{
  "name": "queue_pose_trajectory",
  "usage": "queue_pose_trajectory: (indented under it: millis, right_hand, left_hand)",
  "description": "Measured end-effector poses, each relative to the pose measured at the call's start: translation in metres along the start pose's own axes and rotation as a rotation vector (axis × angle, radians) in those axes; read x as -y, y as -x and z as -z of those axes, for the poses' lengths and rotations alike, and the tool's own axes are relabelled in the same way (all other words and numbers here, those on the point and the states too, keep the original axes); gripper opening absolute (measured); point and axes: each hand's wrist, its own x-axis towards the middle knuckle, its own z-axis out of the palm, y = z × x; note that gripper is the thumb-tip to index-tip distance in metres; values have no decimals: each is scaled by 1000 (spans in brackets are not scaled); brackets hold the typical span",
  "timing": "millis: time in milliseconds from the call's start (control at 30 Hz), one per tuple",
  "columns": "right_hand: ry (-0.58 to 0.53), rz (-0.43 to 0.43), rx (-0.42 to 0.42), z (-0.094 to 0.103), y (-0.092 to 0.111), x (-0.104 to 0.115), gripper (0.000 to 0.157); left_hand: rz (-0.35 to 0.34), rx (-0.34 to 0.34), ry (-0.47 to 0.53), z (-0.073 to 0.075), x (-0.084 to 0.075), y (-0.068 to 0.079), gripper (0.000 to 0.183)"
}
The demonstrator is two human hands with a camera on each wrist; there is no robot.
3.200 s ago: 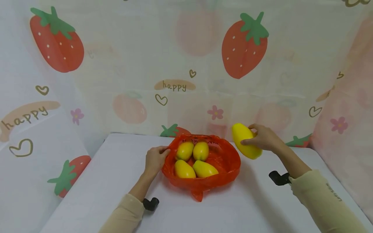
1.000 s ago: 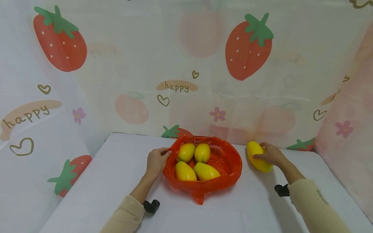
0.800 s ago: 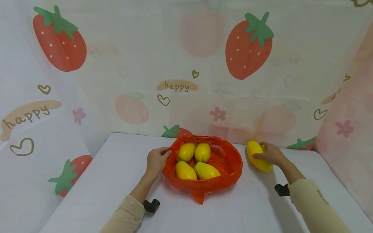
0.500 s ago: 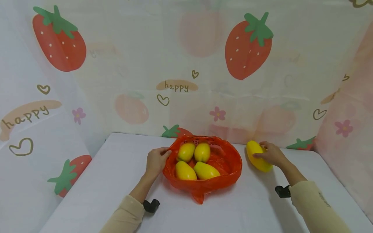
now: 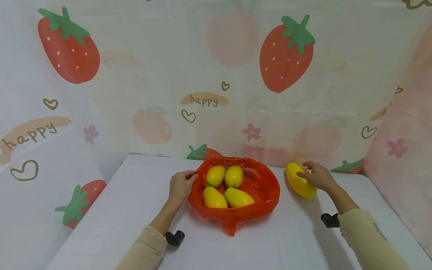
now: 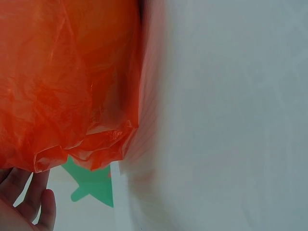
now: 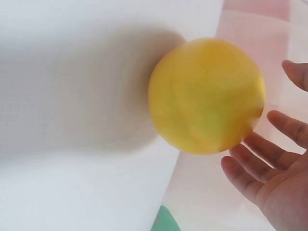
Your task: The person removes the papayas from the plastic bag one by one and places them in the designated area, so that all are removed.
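In the head view, my left hand [image 5: 180, 187] pinches the left rim of an opened red plastic bag [image 5: 233, 213]. Inside it lie several smooth yellow fruits [image 5: 215, 197] that look like mangoes. The left wrist view shows the red bag [image 6: 72, 86] close up, with the fingers of my left hand [image 6: 26, 202] under its rim. A larger, oblong yellow fruit [image 5: 300, 182] lies on the table right of the bag. My right hand [image 5: 318, 176] is beside it, thumb and fingers spread. The right wrist view shows the fruit's round end [image 7: 207, 96] and my right hand [image 7: 276, 168] with loosened fingers.
The white table [image 5: 270, 243] carries the bag and the loose fruit. A patterned curtain [image 5: 162, 75] with strawberries hangs behind the table's far edge and along both sides. Black wrist-worn pieces [image 5: 175, 238] stick out near both sleeves.
My right hand lowered the large yellow fruit onto the table right of the bag, then let go and drew slightly back. My left hand has kept its hold on the bag's rim.
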Motion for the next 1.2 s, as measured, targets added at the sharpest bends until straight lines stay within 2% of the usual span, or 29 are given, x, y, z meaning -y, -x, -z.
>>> queue_pose_trajectory:
  millis: [267,567,767,933,1200]
  right_hand:
    - [-78,33,-37,9,6,11,66]
    - [-178,111,0,21,14,28,63]
    - [-192,154,13,27,21,49,65]
    - [-193,168,20,25,25,65,64]
    - [-283,222,40,14,28,81,63]
  left_hand:
    - [3,0,10,2,-1,1,23]
    - [-3,-3,36,1,-2,0,24]
    - [-2,-6,24,2,-4,1,24]
    - [9,2,29,2,-5,1,24]
    - [5,-11,26,1,-5,2,24]
